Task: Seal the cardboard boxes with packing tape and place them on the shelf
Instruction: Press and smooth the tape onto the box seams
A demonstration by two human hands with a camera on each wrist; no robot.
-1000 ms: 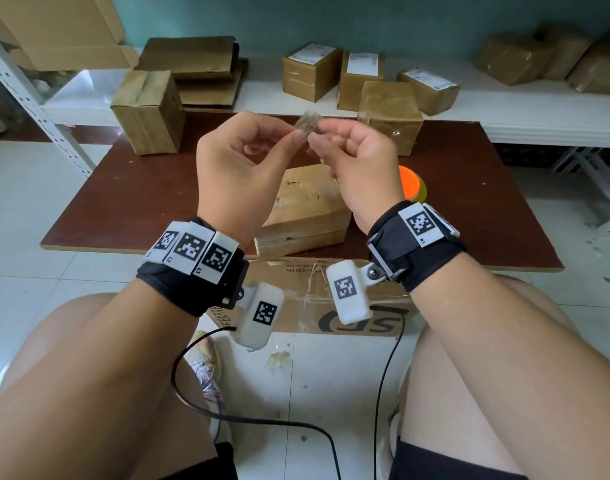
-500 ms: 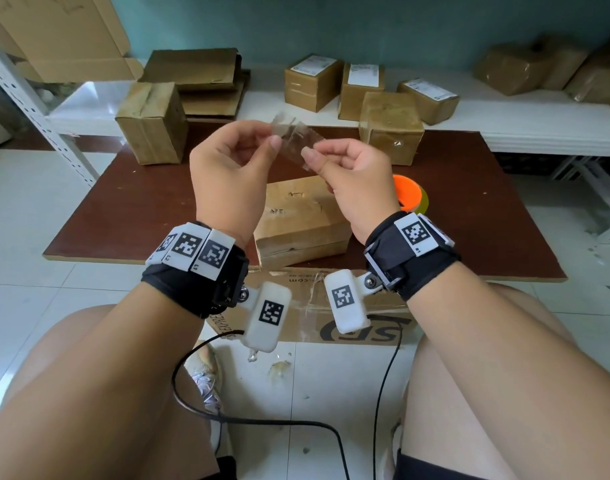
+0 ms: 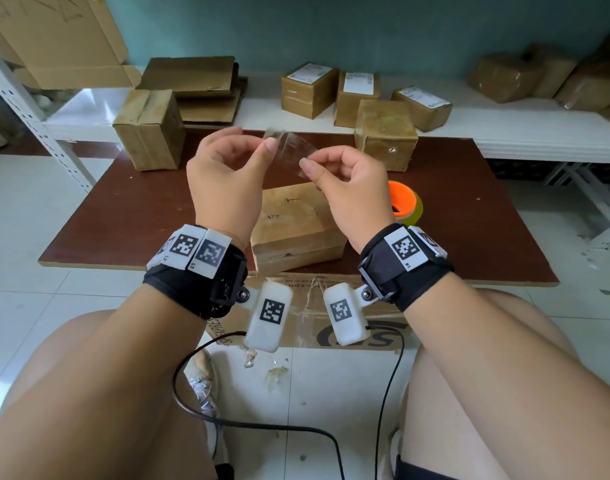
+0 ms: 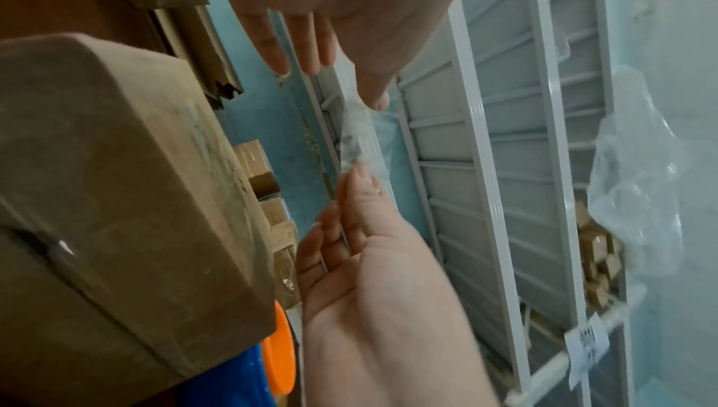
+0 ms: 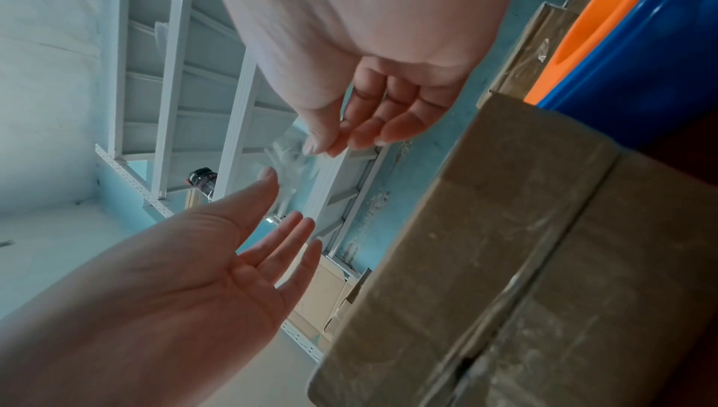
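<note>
Above the flat cardboard box [image 3: 296,220] at the near edge of the table [image 3: 130,209], the left hand [image 3: 224,181] pinches the left end of a clear tape strip [image 3: 289,152] between thumb and fingertips. The strip stretches rightward to the right hand [image 3: 352,188], which pinches its other end, so the tape spans the gap between both hands. Just right of that box sits the orange-cored tape roll [image 3: 405,202].

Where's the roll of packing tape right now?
In the head view the tape roll sits on the brown table, right of the near box, partly hidden behind the right hand.
</note>
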